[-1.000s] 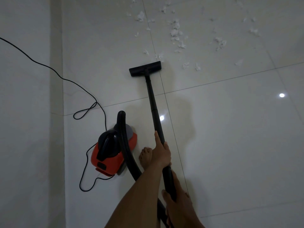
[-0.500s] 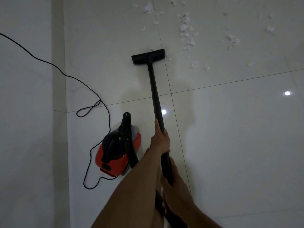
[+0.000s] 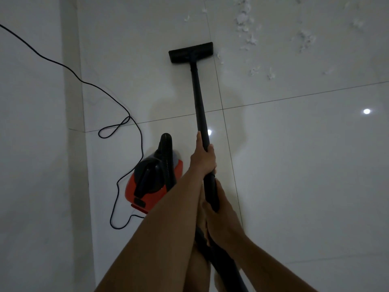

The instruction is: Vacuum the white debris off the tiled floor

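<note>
Fingers (image 3: 211, 149) of the left hand (image 3: 203, 160) curl round the black wand (image 3: 199, 98) partway down its length, thumb laid along the tube, while the right hand (image 3: 220, 216) grips the same wand lower down, near where it meets the hose (image 3: 167, 161); both hands are closed tight on it. The wand runs forward across the tiled floor (image 3: 294, 165) to the black floor head (image 3: 190, 52), which sits flat on the tile with its right end at a grout line. White debris (image 3: 244, 20) lies scattered on the tile beyond and to the right of the floor head, the nearest scraps just beside its right end, more spread toward the top edge of the view. To the left of the person's arms stands the red-and-black canister vacuum (image 3: 151, 190), the ribbed hose arching up over its top. A black power cord (image 3: 84, 83) trails from the canister, loops once on the floor and runs off to the upper left along a pale wall (image 3: 31, 144). Two bright ceiling-light reflections (image 3: 367, 111) shine on the glossy tiles.
</note>
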Available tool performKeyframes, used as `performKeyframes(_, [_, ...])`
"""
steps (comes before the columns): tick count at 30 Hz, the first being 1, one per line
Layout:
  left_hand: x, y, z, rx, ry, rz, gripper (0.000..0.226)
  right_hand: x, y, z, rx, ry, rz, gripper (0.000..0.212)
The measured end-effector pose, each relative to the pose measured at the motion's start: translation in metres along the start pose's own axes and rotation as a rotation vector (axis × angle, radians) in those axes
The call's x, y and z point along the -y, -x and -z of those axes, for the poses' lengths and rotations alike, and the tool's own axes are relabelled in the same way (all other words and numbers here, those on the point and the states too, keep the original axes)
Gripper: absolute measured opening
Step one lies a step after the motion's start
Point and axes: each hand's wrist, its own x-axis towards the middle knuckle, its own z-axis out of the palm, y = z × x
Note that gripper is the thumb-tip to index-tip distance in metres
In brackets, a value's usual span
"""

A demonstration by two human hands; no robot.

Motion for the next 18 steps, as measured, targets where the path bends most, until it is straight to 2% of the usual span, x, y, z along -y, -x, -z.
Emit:
performKeyframes(4, [0.001,0.012,0.0,-0.007,0.018,0.019,0.067,0.002,0.012,-0.003,-0.007,-0.006,-0.029,0.058])
performKeyframes(10, [-0.011,0.015,0.006,-0.029,0.018,0.008,0.066,0.02,0.012,-0.003,-0.023,0.014,0.038,0.054])
performKeyframes(18, [-0.008,0.012,0.005,-0.022,-0.04,0.032,0.066,0.017,0.011,-0.005,-0.035,0.047,0.004,0.064])
